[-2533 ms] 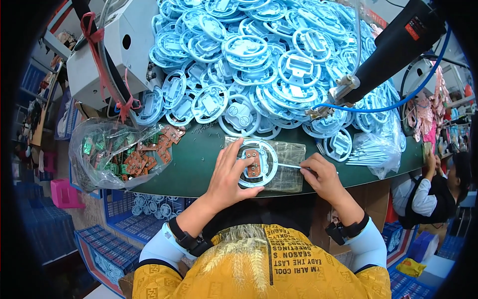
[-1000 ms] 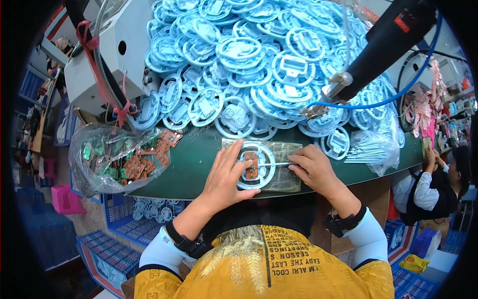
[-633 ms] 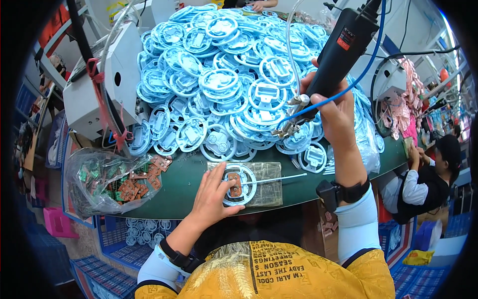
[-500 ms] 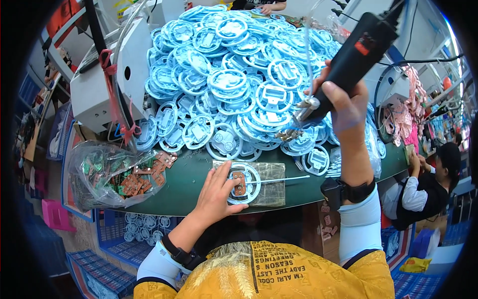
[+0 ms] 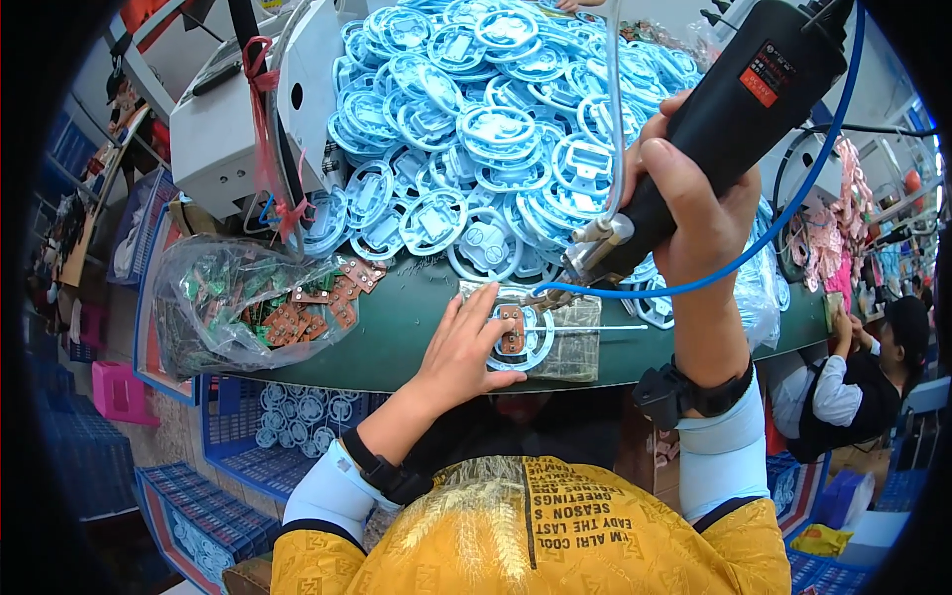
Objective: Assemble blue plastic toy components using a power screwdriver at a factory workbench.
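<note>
On a taped, worn pad [image 5: 580, 362] lies a light-blue round plastic frame [image 5: 544, 344] with a thin rod pointing right. A small brown circuit board [image 5: 512, 330] sits inside its ring. My left hand [image 5: 454, 345] holds the frame down, thumb at the near rim and fingers along its left and far side. In my right hand [image 5: 699, 198] is a black electric screwdriver [image 5: 739, 124], gripped round its body and tilted down to the left. Its metal nose [image 5: 595, 253] ends just above the frame's far right edge; whether the tip touches cannot be made out.
A big heap of similar blue frames [image 5: 496, 129] covers the green table's [image 5: 387, 337] far side. At left stand a plastic bag of circuit boards [image 5: 213, 312] and a white machine [image 5: 238, 129]. A blue hose [image 5: 773, 238] crosses my right wrist. A co-worker [image 5: 873, 377] sits at right.
My right hand has brought the screwdriver down and nearer to the frame. My left hand stays on the frame. The whole view has shifted, with the scene sitting slightly higher and further right.
</note>
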Demonstrator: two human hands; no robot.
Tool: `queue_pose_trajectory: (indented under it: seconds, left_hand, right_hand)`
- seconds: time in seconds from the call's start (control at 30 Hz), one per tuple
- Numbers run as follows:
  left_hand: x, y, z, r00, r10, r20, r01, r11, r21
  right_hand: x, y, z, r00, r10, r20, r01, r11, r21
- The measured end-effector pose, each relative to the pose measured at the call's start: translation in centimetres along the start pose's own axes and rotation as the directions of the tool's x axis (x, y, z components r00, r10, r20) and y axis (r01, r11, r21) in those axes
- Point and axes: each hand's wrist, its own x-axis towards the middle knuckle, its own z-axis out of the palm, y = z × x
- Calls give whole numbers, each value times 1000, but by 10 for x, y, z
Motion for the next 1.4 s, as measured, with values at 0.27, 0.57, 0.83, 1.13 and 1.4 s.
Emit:
queue_pose_trajectory:
  seconds: [0.27, 0.57, 0.83, 1.13, 1.4]
  left_hand:
    - [-2, 0, 1, 1000, -1, 0, 1, 1000, 3]
    - [-2, -3, 2, 1000, 3, -14, -3, 1000, -2]
    - [-2, -2, 1, 999, -20, 32, 21, 1000, -15]
    - [-1, 0, 1, 998, -6, 57, 3, 999, 51]
    - [-1, 1, 1, 1000, 8, 16, -9, 1000, 26]
  right_hand:
    - [6, -18, -1, 996, -71, -51, 65, 992, -108]
    - [13, -24, 7, 994, -108, -32, 96, 961, -258]
    - [6, -2, 16, 957, -238, -163, 201, 955, -218]
    - [18, 8, 0, 814, -577, -72, 489, 747, -450]
    - [27, -16, -4, 861, -476, -181, 395, 848, -353]
